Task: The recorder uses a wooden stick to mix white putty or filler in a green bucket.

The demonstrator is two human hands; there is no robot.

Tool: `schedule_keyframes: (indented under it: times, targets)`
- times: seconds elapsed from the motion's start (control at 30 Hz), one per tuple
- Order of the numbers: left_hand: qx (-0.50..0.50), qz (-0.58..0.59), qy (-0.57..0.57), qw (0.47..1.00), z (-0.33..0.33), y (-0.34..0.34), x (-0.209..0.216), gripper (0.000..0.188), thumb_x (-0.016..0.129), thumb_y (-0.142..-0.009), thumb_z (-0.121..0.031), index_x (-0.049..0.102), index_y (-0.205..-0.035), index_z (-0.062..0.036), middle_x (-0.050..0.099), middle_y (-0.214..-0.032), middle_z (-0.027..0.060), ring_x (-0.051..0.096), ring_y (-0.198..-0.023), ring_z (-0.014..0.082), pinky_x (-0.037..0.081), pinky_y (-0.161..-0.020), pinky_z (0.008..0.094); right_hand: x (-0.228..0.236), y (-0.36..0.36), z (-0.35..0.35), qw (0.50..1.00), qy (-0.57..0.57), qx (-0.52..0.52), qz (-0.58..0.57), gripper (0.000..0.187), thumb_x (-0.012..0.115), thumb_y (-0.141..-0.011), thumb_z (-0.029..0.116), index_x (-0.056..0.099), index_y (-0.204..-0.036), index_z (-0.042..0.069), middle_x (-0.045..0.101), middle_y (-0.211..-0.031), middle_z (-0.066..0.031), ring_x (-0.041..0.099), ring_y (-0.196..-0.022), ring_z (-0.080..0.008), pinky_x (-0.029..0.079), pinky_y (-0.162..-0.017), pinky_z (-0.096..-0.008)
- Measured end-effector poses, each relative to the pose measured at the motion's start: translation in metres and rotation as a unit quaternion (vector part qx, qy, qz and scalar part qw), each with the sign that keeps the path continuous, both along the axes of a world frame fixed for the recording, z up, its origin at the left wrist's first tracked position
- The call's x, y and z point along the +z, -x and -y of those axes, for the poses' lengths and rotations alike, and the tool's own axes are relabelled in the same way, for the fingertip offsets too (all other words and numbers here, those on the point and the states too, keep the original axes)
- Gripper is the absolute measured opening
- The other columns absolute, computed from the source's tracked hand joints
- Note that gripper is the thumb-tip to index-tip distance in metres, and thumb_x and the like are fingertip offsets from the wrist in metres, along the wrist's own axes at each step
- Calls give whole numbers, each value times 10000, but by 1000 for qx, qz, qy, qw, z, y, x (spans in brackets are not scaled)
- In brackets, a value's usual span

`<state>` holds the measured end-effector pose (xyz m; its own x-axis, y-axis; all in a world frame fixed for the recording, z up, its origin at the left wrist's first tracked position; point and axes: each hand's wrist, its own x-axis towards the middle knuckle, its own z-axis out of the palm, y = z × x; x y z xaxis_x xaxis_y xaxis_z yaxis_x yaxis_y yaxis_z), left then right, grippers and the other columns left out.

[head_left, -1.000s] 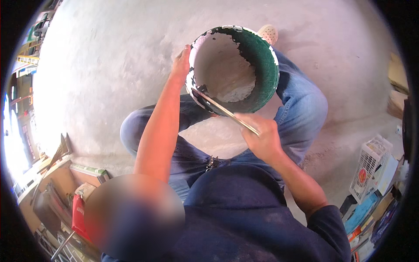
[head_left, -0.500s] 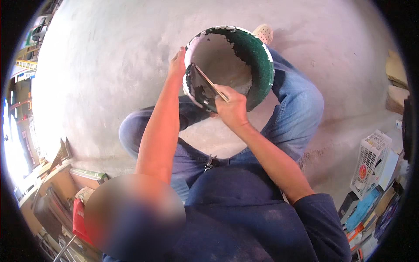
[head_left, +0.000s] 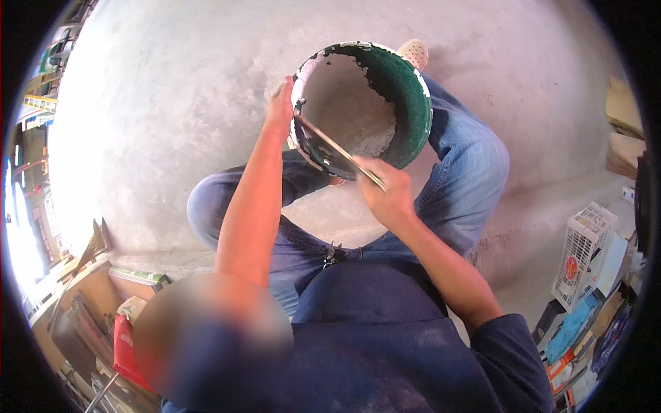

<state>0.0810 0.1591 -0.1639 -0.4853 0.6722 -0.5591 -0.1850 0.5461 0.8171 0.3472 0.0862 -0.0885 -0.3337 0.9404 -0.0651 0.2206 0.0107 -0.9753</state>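
A round bucket (head_left: 413, 127) sits tilted between my bent legs, its mouth facing me. Its rim is white and chipped. Inside, the wall is green on the right, with a ragged-edged pale grey area over the bottom and part of the left side. My left hand (head_left: 280, 103) grips the outside of the bucket at its left rim; most of its fingers are hidden behind the wall. In my closed right hand (head_left: 387, 193) is a long thin flat tool (head_left: 334, 146), its far end against the bucket's inner left edge. The tool's exact kind cannot be made out.
Grey concrete floor (head_left: 186, 89) lies around me. To the right stand a white plastic crate (head_left: 585, 248) and stacked odds and ends. Tan blocks (head_left: 625, 113) are at the far right. A red item (head_left: 127, 351) and boards lean at lower left. A beige clog (head_left: 414, 53) shows behind the bucket.
My right hand has drawn back toward me and slightly right, out of the bucket's mouth, with the tool. The tool's far end has shifted toward the left rim. My left hand and the bucket look unmoved.
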Motion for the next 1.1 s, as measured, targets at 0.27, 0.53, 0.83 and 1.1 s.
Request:
schedule_keyframes:
  times: [0.27, 0.53, 0.83, 1.1]
  targets:
    - [22, 119, -1, 993, 15, 7, -3, 757, 482, -936, -581, 475, -1357, 48, 537, -1323, 186, 593, -1107, 255, 504, -879, 387, 60, -86, -11, 979, 40, 197, 20, 321, 605, -786, -71, 686, -1086, 12, 703, -1038, -165, 698, -853, -235, 531, -749, -300]
    - [32, 5, 70, 997, 11, -8, 13, 825, 486, -894, -648, 469, -1377, 22, 531, -1333, 191, 565, -1146, 264, 476, -898, 410, 27, -56, -25, 983, 22, 184, -11, 337, 585, -802, -83, 679, -1108, 23, 710, -1054, -133, 689, -931, -195, 523, -809, -274]
    - [54, -14, 53, 997, 12, 6, -12, 829, 491, -890, -644, 480, -1366, 34, 568, -1260, 181, 572, -1088, 252, 452, -914, 388, 19, -59, -1, 987, 25, 155, -29, 318, 592, -808, -55, 685, -1097, 41, 708, -992, -159, 692, -852, -200, 518, -734, -290]
    - [97, 12, 70, 993, 20, -2, -13, 822, 481, -896, -647, 462, -1394, 7, 520, -1332, 196, 515, -1181, 266, 410, -984, 391, 16, -46, -6, 991, 25, 132, 15, 320, 608, -799, -37, 681, -1099, 46, 696, -1023, -158, 690, -892, -257, 523, -790, -314]
